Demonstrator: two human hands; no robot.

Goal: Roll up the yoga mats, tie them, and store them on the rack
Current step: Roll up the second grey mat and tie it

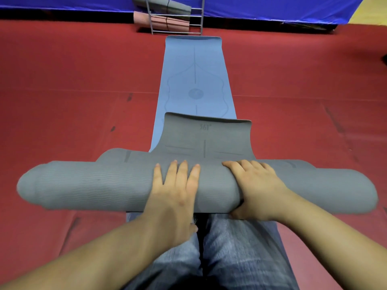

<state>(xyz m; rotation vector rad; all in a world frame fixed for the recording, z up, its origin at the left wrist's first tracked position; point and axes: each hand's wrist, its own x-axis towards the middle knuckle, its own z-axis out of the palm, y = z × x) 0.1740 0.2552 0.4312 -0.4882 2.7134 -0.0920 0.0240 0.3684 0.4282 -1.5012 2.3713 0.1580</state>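
A grey yoga mat (88, 185) lies mostly rolled into a thick roll across my knees, with a short flat tail (207, 137) still spread ahead. My left hand (176, 189) presses flat on top of the roll, fingers straight. My right hand (255, 185) grips the roll just right of centre, fingers over the top and thumb under its near side. Beneath it a blue yoga mat (194, 76) lies flat, stretching away toward a metal rack (202, 17) at the far wall.
The rack holds a rolled grey mat (167, 6) above a rolled pink mat (165, 23), both tied. Red floor matting (73, 80) surrounds everything. A blue tarp (272, 7) lines the back wall. My legs in jeans (230, 258) are below the roll.
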